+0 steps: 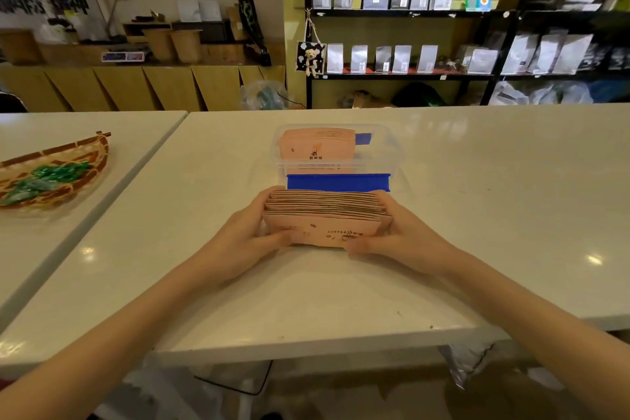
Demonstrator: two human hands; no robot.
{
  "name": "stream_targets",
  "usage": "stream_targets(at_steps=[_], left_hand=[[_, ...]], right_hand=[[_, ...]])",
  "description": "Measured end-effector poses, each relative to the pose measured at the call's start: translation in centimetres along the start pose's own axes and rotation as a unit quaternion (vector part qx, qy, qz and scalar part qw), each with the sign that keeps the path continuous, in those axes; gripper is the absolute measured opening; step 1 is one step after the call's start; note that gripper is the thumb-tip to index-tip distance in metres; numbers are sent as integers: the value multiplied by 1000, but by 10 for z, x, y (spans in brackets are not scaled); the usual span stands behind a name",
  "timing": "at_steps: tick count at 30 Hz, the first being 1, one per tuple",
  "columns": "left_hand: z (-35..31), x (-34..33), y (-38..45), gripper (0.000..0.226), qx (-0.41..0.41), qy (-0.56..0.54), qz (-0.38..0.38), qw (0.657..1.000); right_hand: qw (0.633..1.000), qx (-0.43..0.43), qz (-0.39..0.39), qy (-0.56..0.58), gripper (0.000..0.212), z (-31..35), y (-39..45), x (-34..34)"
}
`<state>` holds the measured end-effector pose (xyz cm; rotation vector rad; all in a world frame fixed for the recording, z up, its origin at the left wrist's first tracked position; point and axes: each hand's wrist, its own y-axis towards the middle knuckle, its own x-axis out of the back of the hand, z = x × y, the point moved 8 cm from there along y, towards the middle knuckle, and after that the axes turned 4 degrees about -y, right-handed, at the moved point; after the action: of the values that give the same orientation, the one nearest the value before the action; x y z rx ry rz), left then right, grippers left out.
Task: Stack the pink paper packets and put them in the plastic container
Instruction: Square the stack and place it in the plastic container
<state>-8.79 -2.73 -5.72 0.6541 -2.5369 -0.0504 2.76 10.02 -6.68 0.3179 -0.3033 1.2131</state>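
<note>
A stack of several pink paper packets (324,215) stands on edge on the white table, squeezed between both hands. My left hand (252,232) grips its left end and my right hand (392,235) grips its right end, thumbs on the front packet. Just behind the stack stands the clear plastic container (392,150) with a blue clip (337,182) along its near side. Inside it another bundle of pink packets (315,145) stands upright toward the left.
A woven basket (51,174) with green wrapped items lies on the neighbouring table at the left. The white table (477,215) stretches to the right; its front edge is near my forearms. Shelves with silver bags stand behind.
</note>
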Motion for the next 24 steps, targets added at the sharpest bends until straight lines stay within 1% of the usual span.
stream_targets(at_steps=[3,5,7,11,15,18,20,22,24], left_hand=[[3,0,3,50,-1,0,3,1000],[5,-5,2,51,5,-32,21,999],[3,-11,2,54,2,-61,32,998],[-2,-20,8,60,-7,-76,40,996],[-3,-19,8,59,3,-84,38,996],[0,-14,8,57,12,-66,29,997],[1,-8,9,48,21,-41,22,999],[1,-3,12,39,23,-9,24,999],[-3,1,15,37,25,13,25,999]], right_hand=[[1000,-12,4,-18,60,-1,3,3],[999,-27,10,-44,66,-6,5,7],[998,-36,1,-60,71,-7,5,10],[1000,20,9,-16,72,6,9,-2],[1000,5,11,-25,71,6,10,1],[999,-23,3,-34,65,0,10,9],[999,-36,-4,-36,61,-2,10,13],[998,-37,-14,-49,55,-1,11,19],[997,-26,-28,-60,50,4,12,24]])
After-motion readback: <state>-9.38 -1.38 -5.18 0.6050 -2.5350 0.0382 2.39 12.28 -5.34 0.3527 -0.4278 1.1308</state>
